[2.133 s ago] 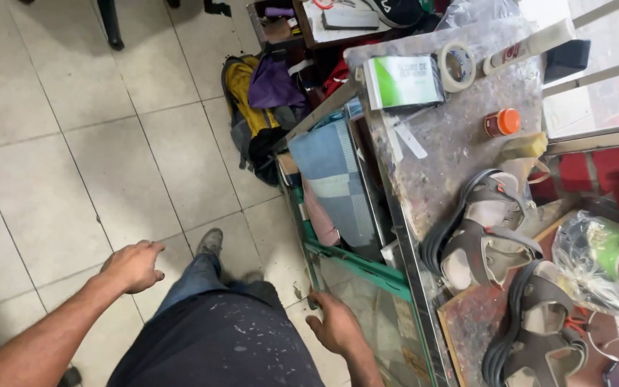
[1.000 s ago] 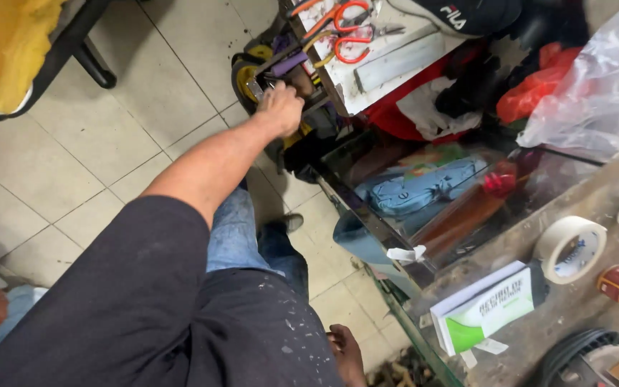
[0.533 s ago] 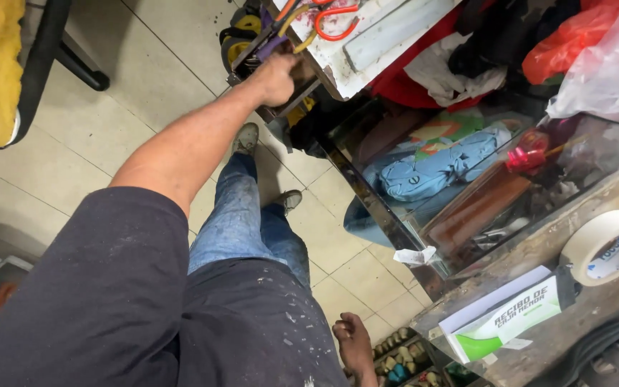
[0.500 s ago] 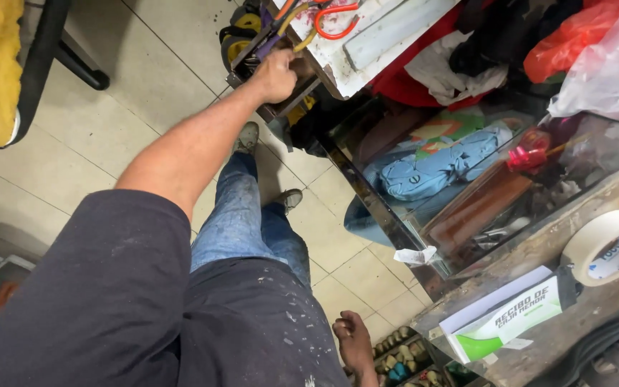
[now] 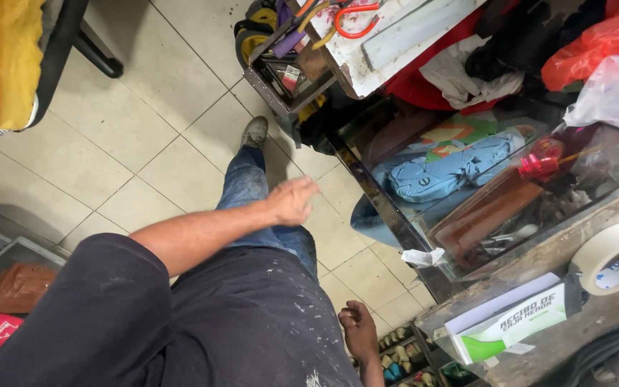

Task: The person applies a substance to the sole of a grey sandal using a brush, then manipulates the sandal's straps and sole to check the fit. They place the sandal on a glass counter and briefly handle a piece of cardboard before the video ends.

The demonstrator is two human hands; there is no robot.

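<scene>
My left hand (image 5: 291,201) hovers in mid-air above my jeans-clad knee, fingers loosely spread, with nothing visible in it. It is well short of the open tool caddy (image 5: 281,50), which holds purple and yellow handled tools on the floor. My right hand (image 5: 358,333) hangs low beside my thigh, its back to the camera and fingers curled under. It is next to a low rack of small bottles (image 5: 399,352). Red-handled scissors (image 5: 356,14) lie on a white board above the caddy.
A glass-fronted cabinet (image 5: 395,215) on the right holds a blue item (image 5: 453,168) and a red bottle (image 5: 539,161). On the worn worktop sit a masking tape roll (image 5: 614,258) and a green-and-white pad (image 5: 510,326). A yellow chair (image 5: 8,57) stands at the left.
My left hand has pulled back from the tool caddy toward my knee. The view has tilted slightly. My right hand stays low beside my thigh.
</scene>
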